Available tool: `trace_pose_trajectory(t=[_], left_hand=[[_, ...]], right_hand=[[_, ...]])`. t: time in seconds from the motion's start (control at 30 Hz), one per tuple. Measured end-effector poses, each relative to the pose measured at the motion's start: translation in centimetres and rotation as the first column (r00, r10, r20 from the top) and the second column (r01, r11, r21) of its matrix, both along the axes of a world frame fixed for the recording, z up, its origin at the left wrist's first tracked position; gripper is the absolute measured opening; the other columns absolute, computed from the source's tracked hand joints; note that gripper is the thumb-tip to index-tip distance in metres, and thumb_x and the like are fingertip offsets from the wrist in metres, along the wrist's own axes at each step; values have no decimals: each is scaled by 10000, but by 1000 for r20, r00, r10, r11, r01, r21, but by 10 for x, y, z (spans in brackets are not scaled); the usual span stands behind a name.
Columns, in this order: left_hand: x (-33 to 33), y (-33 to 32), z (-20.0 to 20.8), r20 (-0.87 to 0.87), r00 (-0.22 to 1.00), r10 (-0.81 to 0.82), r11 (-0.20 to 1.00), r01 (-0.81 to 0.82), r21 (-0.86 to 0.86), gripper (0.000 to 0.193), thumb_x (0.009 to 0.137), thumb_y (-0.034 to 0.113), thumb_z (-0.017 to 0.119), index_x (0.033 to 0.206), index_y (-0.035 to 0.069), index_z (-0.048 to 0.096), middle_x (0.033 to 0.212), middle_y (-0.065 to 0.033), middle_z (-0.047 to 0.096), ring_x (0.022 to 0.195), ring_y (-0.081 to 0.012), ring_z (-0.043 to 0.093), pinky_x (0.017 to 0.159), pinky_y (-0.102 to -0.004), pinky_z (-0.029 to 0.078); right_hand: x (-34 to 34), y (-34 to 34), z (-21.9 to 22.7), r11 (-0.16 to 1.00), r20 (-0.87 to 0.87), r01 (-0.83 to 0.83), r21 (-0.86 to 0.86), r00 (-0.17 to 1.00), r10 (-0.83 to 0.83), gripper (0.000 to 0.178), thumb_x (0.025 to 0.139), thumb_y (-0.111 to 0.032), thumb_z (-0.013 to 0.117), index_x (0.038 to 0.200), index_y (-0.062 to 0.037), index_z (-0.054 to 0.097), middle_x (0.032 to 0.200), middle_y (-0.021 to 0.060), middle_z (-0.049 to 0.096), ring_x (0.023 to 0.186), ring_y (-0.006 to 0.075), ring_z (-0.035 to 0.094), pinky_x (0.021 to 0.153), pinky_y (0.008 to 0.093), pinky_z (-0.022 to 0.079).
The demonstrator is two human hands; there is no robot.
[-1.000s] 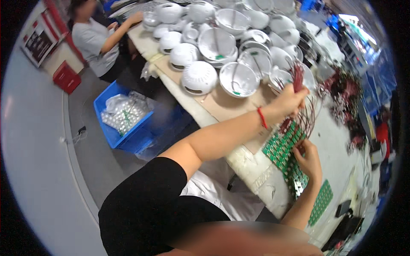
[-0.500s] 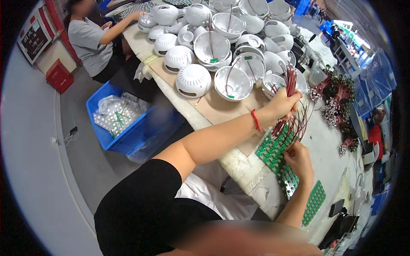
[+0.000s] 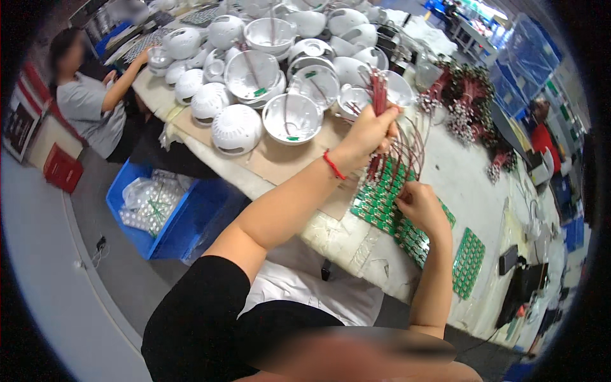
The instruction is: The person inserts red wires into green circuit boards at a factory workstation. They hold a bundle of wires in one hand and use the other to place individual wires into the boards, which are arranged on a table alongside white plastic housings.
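My left hand [image 3: 372,132], with a red cord round its wrist, is closed round a bundle of dark red wires [image 3: 379,92]. The loose ends of the wires fan out below and to the right of the fist. Beneath them lie green circuit board panels [image 3: 372,207], each made of many small boards. Over these panels my right hand [image 3: 421,205] is held low, its thumb and fingers pinched together at the board surface. Whatever is between those fingertips is too small to make out. Another green panel [image 3: 469,262] lies to the right of my right forearm.
Many white dome housings [image 3: 236,129] crowd the table's far left, some with wires inside. More wire bundles [image 3: 468,95] lie at the far right. A dark small box [image 3: 508,260] sits on the right. Left of the table stands a blue bin [image 3: 172,219]; beyond it, another person [image 3: 89,105] works.
The whole view has shifted, so the table things appear further left. My left hand still grips the wires, and my right hand stays pinched over the green panels.
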State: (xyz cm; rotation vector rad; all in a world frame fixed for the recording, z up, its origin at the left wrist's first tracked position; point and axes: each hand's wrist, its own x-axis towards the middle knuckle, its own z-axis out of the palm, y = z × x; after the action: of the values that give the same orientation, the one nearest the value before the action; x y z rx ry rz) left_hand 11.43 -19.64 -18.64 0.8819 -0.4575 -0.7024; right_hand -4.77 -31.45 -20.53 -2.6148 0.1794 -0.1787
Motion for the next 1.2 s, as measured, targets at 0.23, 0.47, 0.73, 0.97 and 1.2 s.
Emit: trace_pose_trajectory(t=[0.23, 0.47, 0.73, 0.97, 1.2], left_hand=[[-5, 4, 7, -30, 999, -23, 999, 24, 24, 167, 933, 194, 497, 1024, 54, 514, 566, 37, 457, 351, -39, 360, 326, -202, 248], [-5, 0, 1, -12, 998, -69, 998, 69, -10, 170, 938, 186, 486, 1039, 49, 490, 569, 38, 461, 347, -43, 358, 323, -208, 249], [-8, -1, -2, -4, 996, -91, 996, 91, -16, 158, 951, 178, 447, 1046, 59, 487, 613, -6, 542, 353, -44, 375, 324, -204, 261], [-21, -6, -3, 62, 992, -111, 993, 113, -26, 181, 962, 203, 427, 1085, 72, 438, 852, -190, 656, 353, -48, 376, 321, -195, 276], [-39, -13, -8, 118, 975, -186, 982, 190, -17, 240, 970, 269, 418, 1086, 59, 425, 882, -190, 649, 413, -90, 494, 362, -213, 379]], right_hand=[[-1, 5, 1, 998, 22, 35, -54, 999, -34, 89, 683, -40, 607, 699, 38, 568, 701, 221, 581, 683, 382, 581, 633, 430, 460], [-4, 2, 2, 998, -22, 43, 41, 999, -42, 87, 695, -38, 609, 712, 41, 578, 721, 222, 590, 692, 386, 582, 635, 429, 459], [-8, 7, -4, 990, 28, 112, 85, 993, -114, 107, 736, -62, 610, 756, 42, 597, 722, 208, 610, 680, 347, 603, 626, 408, 463], [-8, -14, -7, 881, -110, 170, 441, 985, -135, 239, 848, -174, 587, 791, 56, 614, 630, 99, 588, 554, 122, 536, 530, 289, 430], [-5, 20, 1, 971, 315, 235, 32, 920, -233, 179, 826, -155, 604, 744, 1, 577, 702, 178, 594, 650, 357, 579, 603, 418, 452]])
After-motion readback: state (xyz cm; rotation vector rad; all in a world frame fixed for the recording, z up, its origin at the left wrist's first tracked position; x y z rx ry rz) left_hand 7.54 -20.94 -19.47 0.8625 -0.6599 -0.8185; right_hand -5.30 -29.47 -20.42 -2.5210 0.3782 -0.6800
